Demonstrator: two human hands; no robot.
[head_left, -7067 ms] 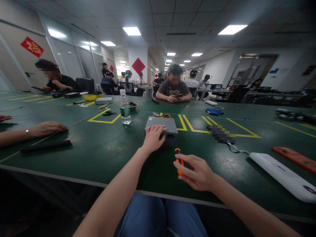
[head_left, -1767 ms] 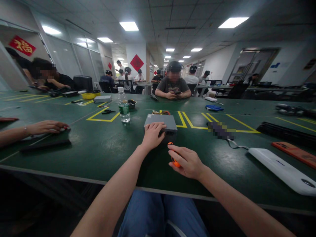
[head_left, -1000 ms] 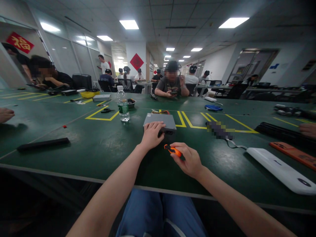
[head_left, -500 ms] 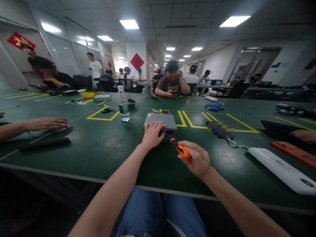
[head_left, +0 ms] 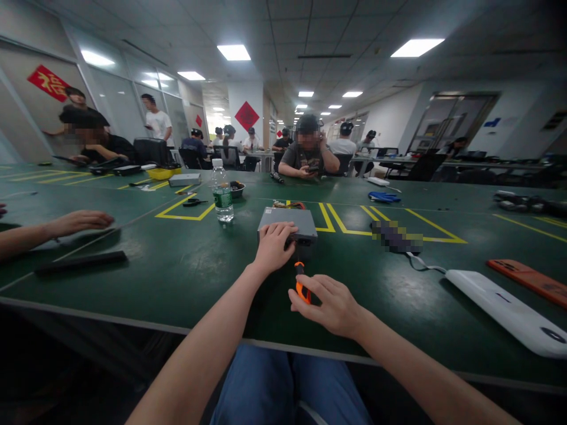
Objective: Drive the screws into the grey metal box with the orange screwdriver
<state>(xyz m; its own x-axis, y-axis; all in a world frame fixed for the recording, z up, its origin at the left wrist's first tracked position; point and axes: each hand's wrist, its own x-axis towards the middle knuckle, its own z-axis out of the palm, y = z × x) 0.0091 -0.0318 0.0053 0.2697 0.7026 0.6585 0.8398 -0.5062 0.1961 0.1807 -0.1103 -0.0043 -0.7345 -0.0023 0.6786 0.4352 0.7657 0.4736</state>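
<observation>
Left hand (head_left: 272,247): fingers over near edge of grey metal box (head_left: 297,221) on desk (head_left: 177,271) (grip or rest, cannot tell). Right hand (head_left: 331,302): fingers holding orange-black screwdriver (head_left: 302,289).

2 forearms (head_left: 208,336) reach forward: the left grip (head_left: 272,248) palm down, fingers (head_left: 277,229) extended; right of it and farther back, the right grip (head_left: 333,304) half-curled.

Office workroom; long green table (head_left: 177,265) with yellow outlines (head_left: 181,218); ceiling light panels (head_left: 417,48); apparently more desks (head_left: 267,154) far back.
</observation>
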